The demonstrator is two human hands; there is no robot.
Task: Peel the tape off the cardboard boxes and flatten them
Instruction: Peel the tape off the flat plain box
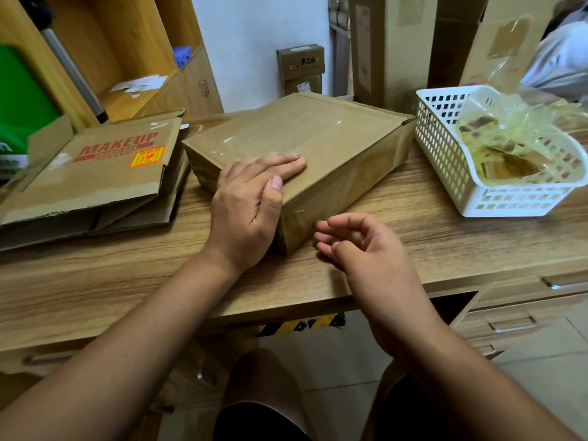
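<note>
Rightward, crumpled tape (509, 135) inside white basket (440, 154)

The wooden desk (413, 224) carries flattened boxes (95, 173), a taped box (302, 138) and a basket (440, 151).

Taped brown box (305, 144) flat on desk, flattened boxes (95, 176) left

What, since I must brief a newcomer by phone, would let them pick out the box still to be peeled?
On the wooden desk, look between the flattened MAKEUP box on the left and the white basket of tape scraps on the right. The taped box there, under the left hand, is still whole, plain brown and wrapped in glossy clear tape, unlike its flat, red-printed neighbour.
</note>
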